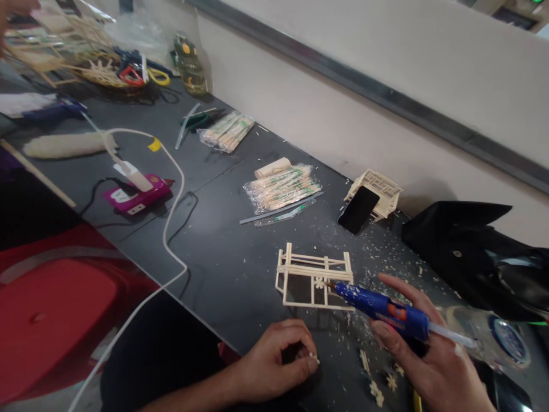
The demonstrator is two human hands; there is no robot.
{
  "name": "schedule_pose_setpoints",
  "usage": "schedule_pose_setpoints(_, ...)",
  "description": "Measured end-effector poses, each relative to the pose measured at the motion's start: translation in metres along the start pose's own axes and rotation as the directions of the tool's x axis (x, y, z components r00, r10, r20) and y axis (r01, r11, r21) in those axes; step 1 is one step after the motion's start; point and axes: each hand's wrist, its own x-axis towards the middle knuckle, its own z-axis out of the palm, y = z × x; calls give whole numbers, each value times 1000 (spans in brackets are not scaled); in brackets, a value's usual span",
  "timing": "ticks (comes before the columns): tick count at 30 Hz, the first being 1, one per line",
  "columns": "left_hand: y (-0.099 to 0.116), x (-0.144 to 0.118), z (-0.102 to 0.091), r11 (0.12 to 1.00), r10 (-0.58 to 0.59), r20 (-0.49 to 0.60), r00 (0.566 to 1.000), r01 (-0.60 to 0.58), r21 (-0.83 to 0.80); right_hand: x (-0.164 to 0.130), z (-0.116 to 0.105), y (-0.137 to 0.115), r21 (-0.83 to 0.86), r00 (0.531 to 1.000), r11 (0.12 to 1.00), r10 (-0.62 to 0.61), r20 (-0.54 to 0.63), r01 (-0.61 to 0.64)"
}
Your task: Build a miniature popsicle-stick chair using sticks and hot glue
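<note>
My right hand (433, 349) grips a blue hot glue gun (381, 306) with a clear glue stick (452, 335) poking out of its back. The gun's nozzle points at a small wooden flower shape (319, 282) in the frame of a wooden stick model (297, 304) on the dark table. Whether the tip touches the flower I cannot tell. Below the model, my left hand (281, 355) pinches a small pale wooden piece (314, 358) between thumb and fingers. Several more wooden flower pieces (376, 393) and short sticks (364, 361) lie between my hands.
A phone (359, 210) leans on a finished-looking wooden piece (388, 191). Wrapped stick bundles (283, 187), a magenta power adapter (137, 194) and its white cable (182, 189) lie to the left. At the right are a black bag (450, 252) and a clear container (476, 329). Wood crumbs litter the table.
</note>
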Motion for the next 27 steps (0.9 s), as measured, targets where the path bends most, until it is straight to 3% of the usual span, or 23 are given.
schedule_pose_setpoints(13, 2, 1, -2, 1000, -9, 6, 1000, 9, -5, -5, -2, 0, 74, 1000, 997, 26, 12, -26)
schedule_pose_setpoints(17, -2, 0, 1, 998, -29, -13, 1000, 28, -60, -15, 1, -2, 187, 986, 969, 165, 3, -163)
schedule_pose_setpoints(20, -5, -2, 3, 989, -31, -42, 999, 25, -146, -23, 2, -8, 300, 943, 896, 326, 62, -329)
schedule_pose_setpoints(22, -1, -5, 1, 994, 51, -102, 993, -61, -96, -28, 2, -11, 346, 917, 850, 381, 114, -396)
schedule_pose_setpoints(24, 9, -8, -5, 973, 225, -173, 959, -213, 85, -30, 3, -12, 381, 907, 824, 398, 140, -420)
schedule_pose_setpoints(27, 30, -12, -20, 841, 500, -235, 833, -403, 362, -32, 4, -10, 402, 903, 809, 396, 169, -430)
